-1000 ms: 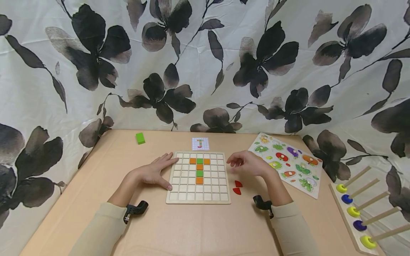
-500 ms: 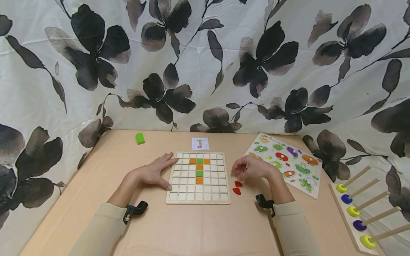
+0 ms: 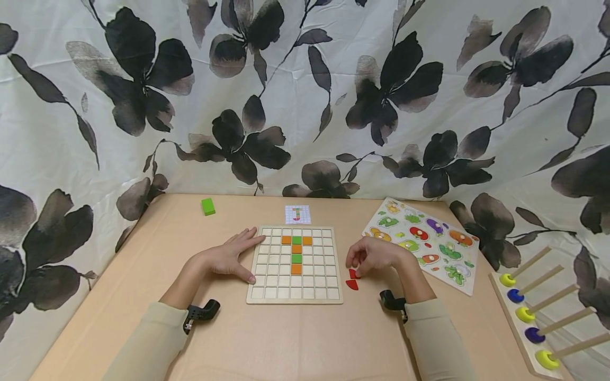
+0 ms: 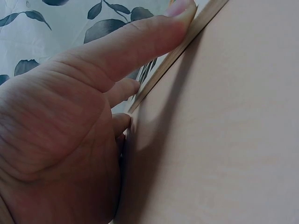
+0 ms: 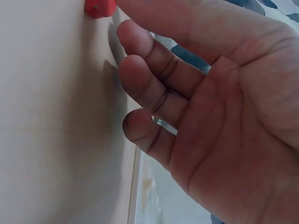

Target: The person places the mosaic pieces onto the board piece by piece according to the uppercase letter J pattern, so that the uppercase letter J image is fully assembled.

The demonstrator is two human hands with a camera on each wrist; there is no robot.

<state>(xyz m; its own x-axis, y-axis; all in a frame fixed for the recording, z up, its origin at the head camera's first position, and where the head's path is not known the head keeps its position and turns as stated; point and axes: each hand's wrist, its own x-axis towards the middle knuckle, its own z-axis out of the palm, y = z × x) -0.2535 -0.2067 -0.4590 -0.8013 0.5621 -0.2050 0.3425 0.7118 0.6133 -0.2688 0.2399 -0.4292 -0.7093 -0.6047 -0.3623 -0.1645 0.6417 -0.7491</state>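
My left hand lies at the left edge of a wooden grid board, thumb and fingertips touching the rim. In the left wrist view the thumb presses on the board's edge. On the board, orange and green square tiles form a T shape. My right hand, right of the board, pinches a red wedge-shaped piece at the table with thumb and index finger. A second red wedge lies just below it. In the right wrist view a red piece shows beside the thumb tip, and the other fingers are loosely bent.
A small pattern card lies behind the board. A green block is at the back left. On the right are a vegetable picture board and a wooden rack with pegs and coloured rings. A floral cloth hangs behind the table.
My right hand has moved right and toward me from beside the board, down to the upper red wedge, and its thumb and index finger have come onto it. My left hand has not moved.
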